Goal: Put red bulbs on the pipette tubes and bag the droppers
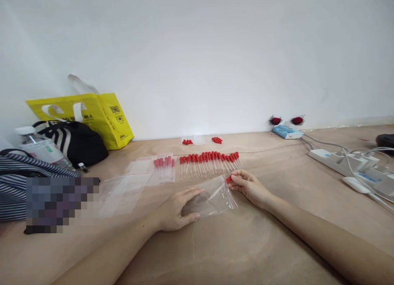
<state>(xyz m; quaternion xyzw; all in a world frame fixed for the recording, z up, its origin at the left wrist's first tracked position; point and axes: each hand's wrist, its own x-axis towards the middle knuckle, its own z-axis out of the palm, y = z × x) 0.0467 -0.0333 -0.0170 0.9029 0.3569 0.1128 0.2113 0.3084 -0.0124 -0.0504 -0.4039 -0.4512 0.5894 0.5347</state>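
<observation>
My right hand (pixel 250 187) pinches a glass dropper by its red rubber bulb (pixel 228 179). The dropper's clear tube (pixel 218 191) points left, at the red-edged mouth of a clear zip bag (pixel 212 205); I cannot tell how far inside it lies. Around the bag's left end curves my left hand (pixel 178 209), with thumb and fingers on opposite sides of the plastic. Beyond the hands, several red-bulbed droppers (pixel 206 158) lie side by side in a row. Left of them, another zip bag (pixel 164 170) contains several droppers, and flat zip bags (pixel 121 194) overlap on the table.
Near the wall lie small bags with red bulbs (pixel 217 140). A yellow tote (pixel 107 120), a black bag (pixel 83 145), a bottle (pixel 40 147) and striped cloth (pixel 18 186) crowd the left. At right are a power strip (pixel 329 157) with cables and a blue packet (pixel 287 131).
</observation>
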